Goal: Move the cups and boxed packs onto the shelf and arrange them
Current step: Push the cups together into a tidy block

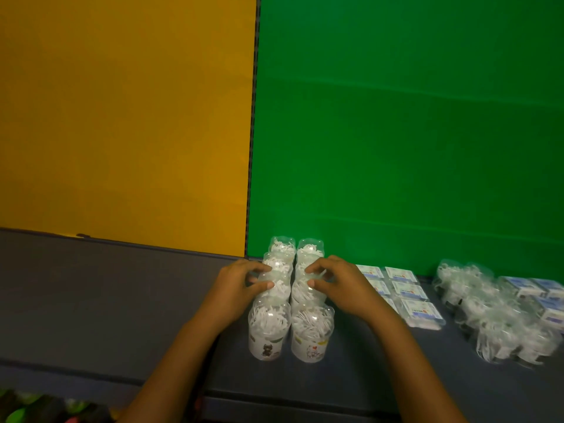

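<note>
My left hand (241,282) fingers curl round a cup in the left row (271,296). My right hand (334,280) fingers curl round a cup in the right row (308,296). Both rows stand on the shelf (122,300) and run straight away from me. Packs (403,293) lie just right, nearer my right hand

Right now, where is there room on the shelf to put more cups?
The shelf is bare left of the two cup rows, below the yellow wall. A narrower bare strip runs in front of the flat packs. The right end is crowded with loose cups and boxes.
</note>
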A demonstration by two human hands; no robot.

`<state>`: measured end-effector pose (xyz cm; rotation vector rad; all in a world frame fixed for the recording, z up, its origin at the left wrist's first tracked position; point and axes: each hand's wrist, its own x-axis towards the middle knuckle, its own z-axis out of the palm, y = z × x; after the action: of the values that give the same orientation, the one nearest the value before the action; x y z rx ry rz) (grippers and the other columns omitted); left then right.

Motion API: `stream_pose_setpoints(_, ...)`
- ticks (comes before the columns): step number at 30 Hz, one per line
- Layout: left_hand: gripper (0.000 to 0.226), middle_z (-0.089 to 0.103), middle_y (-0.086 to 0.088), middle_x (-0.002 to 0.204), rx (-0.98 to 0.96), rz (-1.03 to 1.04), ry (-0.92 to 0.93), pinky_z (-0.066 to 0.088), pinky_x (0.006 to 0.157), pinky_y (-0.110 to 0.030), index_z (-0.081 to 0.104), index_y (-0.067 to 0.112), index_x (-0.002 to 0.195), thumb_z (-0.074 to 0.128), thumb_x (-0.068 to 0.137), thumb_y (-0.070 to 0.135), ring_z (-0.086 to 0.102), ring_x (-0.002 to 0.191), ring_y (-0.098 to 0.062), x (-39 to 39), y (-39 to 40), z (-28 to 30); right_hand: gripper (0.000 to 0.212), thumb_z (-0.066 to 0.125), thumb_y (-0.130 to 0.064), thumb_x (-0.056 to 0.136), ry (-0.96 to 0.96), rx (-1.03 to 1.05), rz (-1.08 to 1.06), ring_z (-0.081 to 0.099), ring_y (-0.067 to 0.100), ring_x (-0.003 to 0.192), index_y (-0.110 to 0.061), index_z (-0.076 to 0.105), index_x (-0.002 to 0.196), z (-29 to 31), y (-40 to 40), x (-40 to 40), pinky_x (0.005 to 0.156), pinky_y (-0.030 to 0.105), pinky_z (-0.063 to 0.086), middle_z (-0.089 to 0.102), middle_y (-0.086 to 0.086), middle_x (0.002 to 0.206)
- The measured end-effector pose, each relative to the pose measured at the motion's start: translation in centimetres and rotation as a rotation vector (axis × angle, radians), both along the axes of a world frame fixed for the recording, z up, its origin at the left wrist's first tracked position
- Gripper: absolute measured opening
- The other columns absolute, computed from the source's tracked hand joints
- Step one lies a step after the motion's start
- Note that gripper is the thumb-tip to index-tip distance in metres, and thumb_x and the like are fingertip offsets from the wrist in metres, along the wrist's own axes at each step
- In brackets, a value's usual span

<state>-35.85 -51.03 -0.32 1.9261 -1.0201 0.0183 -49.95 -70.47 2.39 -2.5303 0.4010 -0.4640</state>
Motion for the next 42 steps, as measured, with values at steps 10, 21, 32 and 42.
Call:
stream_pose_setpoints(10,0.028,0.064,0.008,0.101,-0.071,-0.04,0.056,0.045,0.074,-0.007,0.07,0.028,0.104,0.077,0.077,0.025,0.061,0.089,-0.002,0.6,-0.7,-0.6,0.033,0.072,-0.033,0.085,0.028,0.021,0.089,0.055,0.004,0.105,-0.034,0.065,0.117,-0.3,-1.6,-0.4,0.091,0.025,0.048,0.059,-0.012,0.117)
stream_pose_setpoints(21,0.022,0.063,0.007,0.105,-0.17,0.018,0.04,0.045,0.073,-0.005,0.07,0.019,0.106,0.071,0.084,0.022,0.06,0.087,0.0,2.5,-1.6,0.0,0.031,0.069,-0.037,0.087,-0.144,0.005,-0.021,0.057,0.008,0.101,-0.03,0.062,0.117,-0.4,-2.8,1.0,0.091,0.021,0.047,0.054,-0.007,0.113)
stream_pose_setpoints(32,0.031,0.064,0.003,0.106,-0.082,-0.047,0.117,0.055,0.082,-0.029,0.07,0.026,0.104,0.079,0.075,0.022,0.062,0.087,-0.006,5.1,-4.9,-0.2,0.035,0.075,-0.032,0.083,-0.026,0.055,0.053,0.056,0.01,0.097,-0.028,0.064,0.116,-0.7,-5.7,4.4,0.088,0.029,0.049,0.056,-0.007,0.11)
stream_pose_setpoints(42,0.032,0.063,0.003,0.105,-0.07,-0.105,0.129,0.056,0.082,-0.032,0.069,0.029,0.106,0.078,0.076,0.027,0.062,0.091,-0.007,5.8,-5.1,-0.5,0.039,0.075,-0.027,0.083,0.001,0.103,0.146,0.056,0.006,0.109,-0.03,0.063,0.121,-0.6,-6.8,4.3,0.096,0.027,0.05,0.057,-0.009,0.118)
